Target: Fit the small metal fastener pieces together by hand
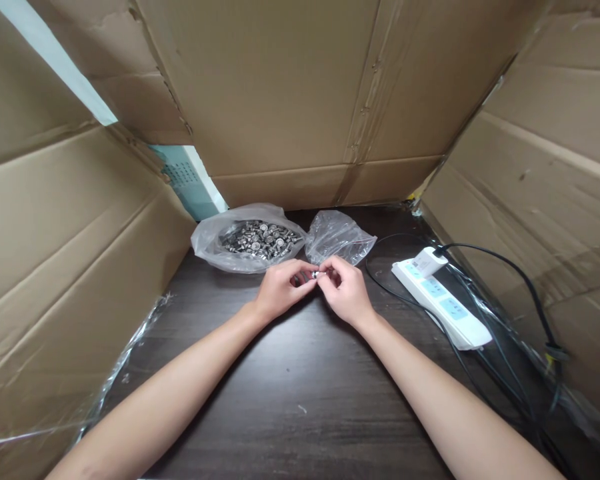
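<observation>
Between the fingertips of both hands is a small shiny metal part (315,274), mostly covered by the fingers, so its exact kind does not show. My left hand (285,285) pinches it from the left. From the other side my right hand (346,291) closes thumb and finger on it. Just beyond my left hand lies an open clear plastic bag (210,243) filled with several similar small metal parts (265,240), some with round flat heads. A second clear plastic bag (337,237), crumpled, lies right behind my right hand.
A white power strip (450,307) with a plugged-in white adapter (427,261) lies to the right. Black cables (517,267) run along that side. Cardboard walls (280,93) enclose the dark wooden table (290,400) at the left, back and right.
</observation>
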